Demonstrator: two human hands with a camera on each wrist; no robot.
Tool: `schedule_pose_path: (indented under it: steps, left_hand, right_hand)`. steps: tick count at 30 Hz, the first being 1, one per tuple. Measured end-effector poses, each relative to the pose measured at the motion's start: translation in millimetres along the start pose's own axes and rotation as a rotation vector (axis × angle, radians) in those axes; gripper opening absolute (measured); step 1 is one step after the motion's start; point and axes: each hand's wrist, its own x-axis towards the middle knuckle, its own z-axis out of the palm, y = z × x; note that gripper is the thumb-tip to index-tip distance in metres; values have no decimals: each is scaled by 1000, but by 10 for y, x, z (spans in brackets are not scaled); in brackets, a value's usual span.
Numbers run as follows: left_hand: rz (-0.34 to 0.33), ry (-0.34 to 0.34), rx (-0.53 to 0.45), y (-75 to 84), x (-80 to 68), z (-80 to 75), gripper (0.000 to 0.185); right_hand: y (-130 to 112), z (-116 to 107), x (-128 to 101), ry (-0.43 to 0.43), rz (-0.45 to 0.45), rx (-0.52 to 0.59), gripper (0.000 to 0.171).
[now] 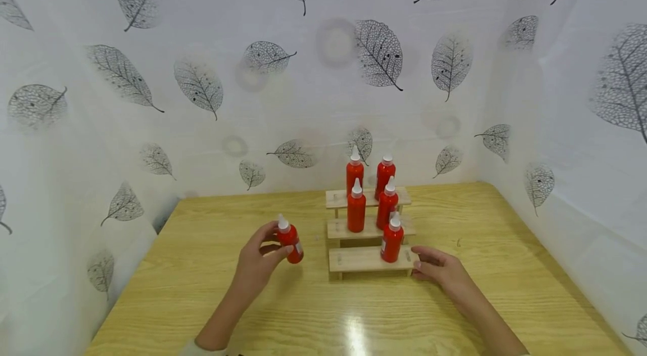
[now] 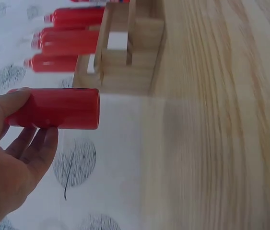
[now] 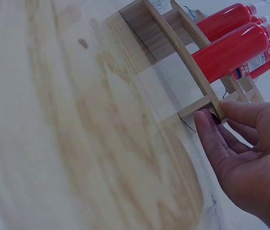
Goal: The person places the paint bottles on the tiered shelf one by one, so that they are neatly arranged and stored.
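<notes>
My left hand (image 1: 254, 267) grips a red squeeze bottle (image 1: 291, 243) with a white pointed cap, held slightly tilted above the table, left of a three-tier wooden stand (image 1: 354, 259). The left wrist view shows the thumb on one side of the bottle (image 2: 63, 109) and fingers on the other. At the stand's right end, my right hand (image 1: 446, 273) pinches the lowest step's edge, thumb above and fingers below, as the right wrist view shows. Several like bottles stand upright on the tiers: two on top, two in the middle, one bottle (image 1: 392, 242) on the right of the lowest step.
The wood-grain table (image 1: 202, 288) extends around the stand. White sheeting (image 1: 227, 19) printed with dark leaves hangs behind the table and along both sides. The stand's back tier is close to the rear sheeting.
</notes>
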Motion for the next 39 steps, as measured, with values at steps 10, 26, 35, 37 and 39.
schedule_pose_path:
  steps: [10,26,35,37,39]
  left_hand:
    - [193,-117,-59,142,138,592,53]
    - [217,-285,51,181,271,1194,50]
    - [201,-255,76,193,247,1106,52]
    - [205,-262,64,196,252,1109,52]
    - [209,-269,52,196,258,1119,52]
  right_hand:
    - [2,1,-23,-10,-8,15,57]
    - [6,16,-6,-7,-34,-8,55]
    - [-4,62,61,-42,-39,-1,56]
    - [-12,55,51,-31,-40,-5,56]
    - [-21,46,43,-22,-35,1,55]
